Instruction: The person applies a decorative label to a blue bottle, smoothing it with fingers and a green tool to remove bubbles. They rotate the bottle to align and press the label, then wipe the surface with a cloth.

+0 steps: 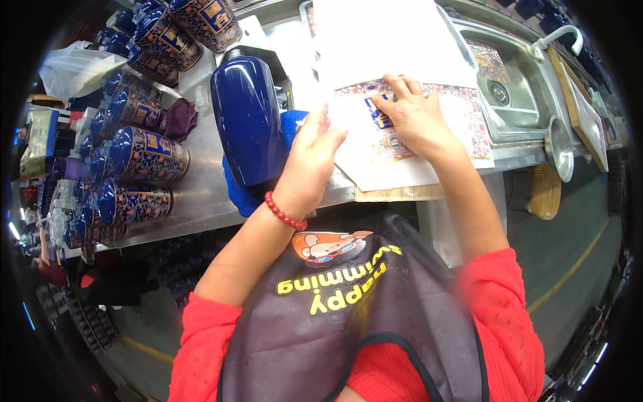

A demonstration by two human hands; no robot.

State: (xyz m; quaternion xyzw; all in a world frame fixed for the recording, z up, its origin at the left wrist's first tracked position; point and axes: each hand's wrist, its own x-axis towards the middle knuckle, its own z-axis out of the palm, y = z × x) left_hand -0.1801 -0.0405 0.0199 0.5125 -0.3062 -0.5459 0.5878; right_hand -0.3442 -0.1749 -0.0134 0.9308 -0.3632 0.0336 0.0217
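Observation:
My right hand (pixel 413 119) lies on a white sheet printed with a colourful floral pattern (pixel 447 107), its fingers resting beside a blue and gold panel. At the sheet's left edge, my left hand (pixel 309 159) is held edge-on with fingers stretched and thumb apart; nothing shows in it. A red bead bracelet (pixel 284 212) circles that wrist. Just left of this hand, a glossy plain dark blue bottle (pixel 245 120) lies or leans on a blue cloth (pixel 236 194). Whether my left fingertips touch the sheet is hard to tell.
Patterned blue bottles (pixel 151 153) stand crowded on the metal bench's left, near a plastic bag (pixel 80 70) and a maroon cloth (pixel 179 119). Bright white sheets (pixel 388 40) lie behind the printed one. Rightward are a steel sink (pixel 522 117), a faucet (pixel 559 39) and a metal bowl (pixel 558 149).

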